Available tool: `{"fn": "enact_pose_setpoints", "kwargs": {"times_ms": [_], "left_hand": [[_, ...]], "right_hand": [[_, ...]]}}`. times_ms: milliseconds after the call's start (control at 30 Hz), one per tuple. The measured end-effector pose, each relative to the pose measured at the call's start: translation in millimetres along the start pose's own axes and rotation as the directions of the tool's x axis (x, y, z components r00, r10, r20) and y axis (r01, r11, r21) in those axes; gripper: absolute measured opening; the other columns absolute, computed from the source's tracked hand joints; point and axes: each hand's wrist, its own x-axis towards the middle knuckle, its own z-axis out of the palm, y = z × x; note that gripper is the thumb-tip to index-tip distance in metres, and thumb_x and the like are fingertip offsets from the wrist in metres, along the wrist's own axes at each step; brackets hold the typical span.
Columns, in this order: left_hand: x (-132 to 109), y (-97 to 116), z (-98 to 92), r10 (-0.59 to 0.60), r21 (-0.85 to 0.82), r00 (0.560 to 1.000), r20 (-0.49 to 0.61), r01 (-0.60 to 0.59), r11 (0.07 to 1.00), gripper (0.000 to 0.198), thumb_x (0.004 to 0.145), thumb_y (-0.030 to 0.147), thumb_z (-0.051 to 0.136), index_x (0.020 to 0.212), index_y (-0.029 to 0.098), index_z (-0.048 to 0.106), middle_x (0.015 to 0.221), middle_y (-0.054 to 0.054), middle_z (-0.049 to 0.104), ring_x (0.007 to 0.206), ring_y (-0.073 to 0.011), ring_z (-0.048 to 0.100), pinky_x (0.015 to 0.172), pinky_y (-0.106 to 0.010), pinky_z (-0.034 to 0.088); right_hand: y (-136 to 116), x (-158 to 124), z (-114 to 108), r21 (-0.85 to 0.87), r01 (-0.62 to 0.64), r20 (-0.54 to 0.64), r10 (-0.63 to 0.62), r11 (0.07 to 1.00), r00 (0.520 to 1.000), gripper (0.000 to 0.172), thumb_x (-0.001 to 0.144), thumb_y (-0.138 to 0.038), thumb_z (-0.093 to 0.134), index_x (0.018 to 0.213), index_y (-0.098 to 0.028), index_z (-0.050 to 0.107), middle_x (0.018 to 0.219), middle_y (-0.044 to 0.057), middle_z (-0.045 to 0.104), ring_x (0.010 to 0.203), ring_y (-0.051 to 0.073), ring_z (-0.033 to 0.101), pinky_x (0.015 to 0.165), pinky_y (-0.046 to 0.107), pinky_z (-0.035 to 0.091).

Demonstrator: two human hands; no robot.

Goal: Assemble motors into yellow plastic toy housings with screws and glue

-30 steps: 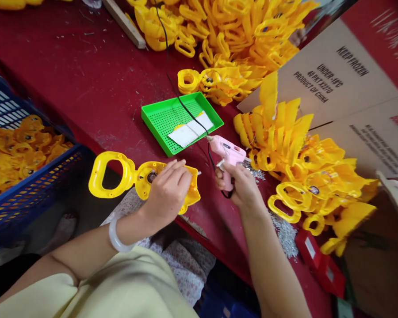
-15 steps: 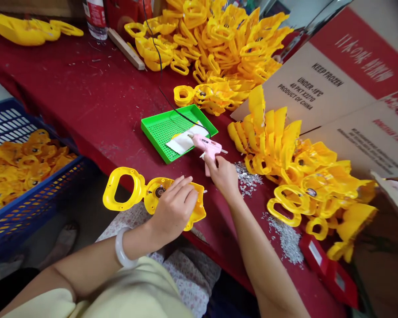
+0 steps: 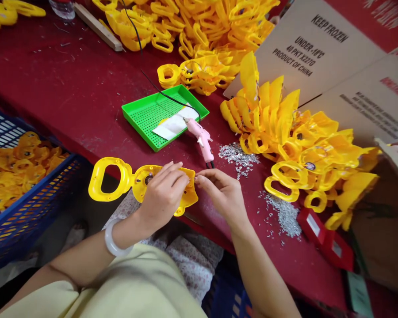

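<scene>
My left hand [image 3: 164, 192] is closed on a yellow plastic part [image 3: 141, 181], which has an oval ring at its left end and hangs over the table's front edge. The fingers of my right hand [image 3: 223, 192] are pinched at the right edge of that part; whatever lies between the fingertips is too small to make out. A pink glue gun [image 3: 200, 139] rests with its nozzle on white paper [image 3: 172, 126] in a green tray [image 3: 141, 126], its handle toward my right hand. Small clear pieces [image 3: 240, 157] lie right of the gun.
Yellow parts [image 3: 205, 26] are heaped at the back, with more [image 3: 281, 119] at the right before a carton [image 3: 305, 53]. Small pieces [image 3: 287, 216] and a red box [image 3: 328, 238] lie front right. A blue basket [image 3: 36, 190] stands left; a black cord [image 3: 149, 79] crosses the table.
My right hand has let go of the glue gun and moved to the right edge of the yellow part. The gun now lies handle toward me. The view has shifted slightly.
</scene>
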Motion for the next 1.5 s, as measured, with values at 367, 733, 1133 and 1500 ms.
{"fn": "enact_pose_setpoints", "kwargs": {"times_ms": [367,733,1133,1500], "left_hand": [[3.7,-2.4,0.5,-0.007,-0.059,1.0,0.028,0.009,0.998,0.014,0.094,0.011,0.048,0.092,0.015,0.062,0.095,-0.006,0.07,0.112,-0.0217,0.065,0.105,-0.043,0.052],[8.7,-6.5,-4.2,0.026,-0.114,0.988,0.15,-0.009,0.993,0.014,0.093,0.011,0.051,0.091,0.015,0.064,0.099,-0.007,0.068,0.113,-0.0221,0.062,0.108,-0.045,0.049],[16.5,-10.3,-12.0,0.017,-0.241,0.945,0.326,0.065,0.968,0.015,0.094,0.018,0.053,0.085,0.016,0.065,0.111,-0.01,0.061,0.122,-0.0256,0.053,0.103,-0.046,0.046],[19.0,-8.4,-11.7,-0.016,-0.224,0.935,0.355,0.102,0.969,0.018,0.094,0.016,0.051,0.081,0.011,0.063,0.106,-0.012,0.059,0.115,-0.0273,0.054,0.099,-0.047,0.046]], "right_hand": [[14.2,-9.3,3.9,0.158,-0.083,-0.122,0.102,0.984,0.987,0.016,0.076,-0.036,0.074,0.079,-0.021,0.07,0.076,0.0,0.07,0.069,0.013,0.062,0.069,0.027,0.053],[18.8,-23.6,12.0,0.199,-0.051,-0.186,0.089,0.979,0.978,0.015,0.079,-0.037,0.071,0.08,-0.022,0.068,0.076,-0.001,0.069,0.069,0.012,0.062,0.067,0.026,0.052],[32.4,-40.8,24.1,0.196,-0.008,-0.269,0.061,0.981,0.961,0.011,0.083,-0.031,0.068,0.079,-0.021,0.066,0.076,-0.002,0.065,0.069,0.01,0.059,0.066,0.022,0.049],[33.7,-37.3,27.6,0.253,0.012,-0.294,0.065,0.967,0.954,0.013,0.08,-0.031,0.071,0.075,-0.02,0.066,0.071,-0.003,0.067,0.065,0.01,0.06,0.062,0.022,0.05]]}}
